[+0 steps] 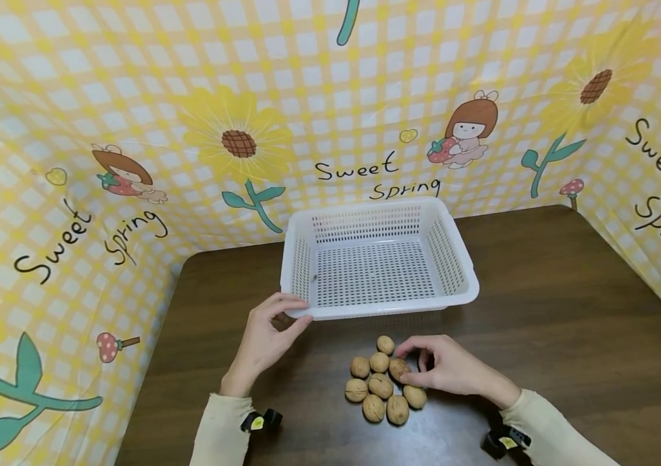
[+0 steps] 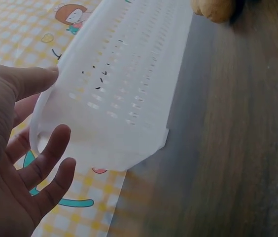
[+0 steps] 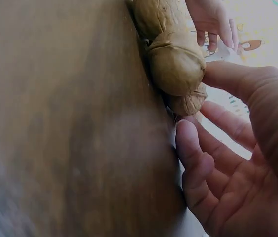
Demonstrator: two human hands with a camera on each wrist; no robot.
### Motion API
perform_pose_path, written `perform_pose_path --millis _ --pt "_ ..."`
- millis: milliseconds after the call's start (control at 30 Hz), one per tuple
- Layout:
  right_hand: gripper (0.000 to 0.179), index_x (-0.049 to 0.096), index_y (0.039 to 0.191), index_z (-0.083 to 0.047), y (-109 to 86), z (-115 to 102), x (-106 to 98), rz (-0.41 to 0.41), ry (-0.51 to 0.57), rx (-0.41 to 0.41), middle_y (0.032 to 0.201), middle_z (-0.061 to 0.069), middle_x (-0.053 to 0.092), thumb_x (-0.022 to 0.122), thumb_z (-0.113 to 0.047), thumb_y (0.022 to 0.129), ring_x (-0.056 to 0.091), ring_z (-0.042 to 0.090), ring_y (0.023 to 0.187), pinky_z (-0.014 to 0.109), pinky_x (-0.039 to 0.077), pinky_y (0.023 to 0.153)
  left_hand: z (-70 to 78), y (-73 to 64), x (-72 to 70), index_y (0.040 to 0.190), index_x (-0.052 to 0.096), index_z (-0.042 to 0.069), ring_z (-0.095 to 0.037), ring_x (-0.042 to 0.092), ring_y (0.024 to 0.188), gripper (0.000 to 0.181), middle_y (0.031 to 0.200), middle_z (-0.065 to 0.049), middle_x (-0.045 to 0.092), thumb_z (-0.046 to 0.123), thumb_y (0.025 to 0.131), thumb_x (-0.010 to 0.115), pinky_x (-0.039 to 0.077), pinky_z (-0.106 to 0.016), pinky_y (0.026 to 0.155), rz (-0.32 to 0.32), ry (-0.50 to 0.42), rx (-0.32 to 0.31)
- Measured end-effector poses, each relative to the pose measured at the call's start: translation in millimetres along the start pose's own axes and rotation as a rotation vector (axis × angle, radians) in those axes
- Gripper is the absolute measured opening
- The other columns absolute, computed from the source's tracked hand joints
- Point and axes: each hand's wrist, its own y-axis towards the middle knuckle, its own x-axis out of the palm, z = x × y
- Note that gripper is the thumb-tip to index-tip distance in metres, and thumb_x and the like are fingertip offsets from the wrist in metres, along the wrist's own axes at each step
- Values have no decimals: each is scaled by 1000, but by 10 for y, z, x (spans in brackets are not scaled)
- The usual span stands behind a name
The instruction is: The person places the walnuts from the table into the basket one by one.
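Note:
A white plastic basket with slotted walls stands on the table, tilted slightly in the head view. My left hand holds its rim at the near left corner, thumb and fingers on either side of the edge in the left wrist view. In front of the basket lies a cluster of several tan walnuts. At the cluster's right side my right hand pinches one walnut between thumb and fingers. Another walnut hides part of this grip in the right wrist view.
The dark wooden table extends to both sides of the basket. Behind it and along the sides hangs a yellow checked cloth with printed flowers and lettering. The basket's back wall stands close to this cloth.

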Motion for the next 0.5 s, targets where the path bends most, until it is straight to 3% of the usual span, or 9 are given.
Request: perform_pose_path --millis 200,500 --pt "33 75 121 -18 3 -12 15 -5 -20 -6 71 -12 64 86 -28 91 56 -2 62 23 52 64 -2 -15 11 110 83 19 -11 67 106 17 118 3 75 18 93 84 57 -32 81 4 2 -5" --pt "32 76 120 -19 22 28 29 7 -33 -26 72 -12 63 86 -27 91 55 -4 60 22 52 62 -6 -8 25 110 82 20 -13 68 107 17 118 4 74 18 93 84 58 -35 82 1 5 -10"
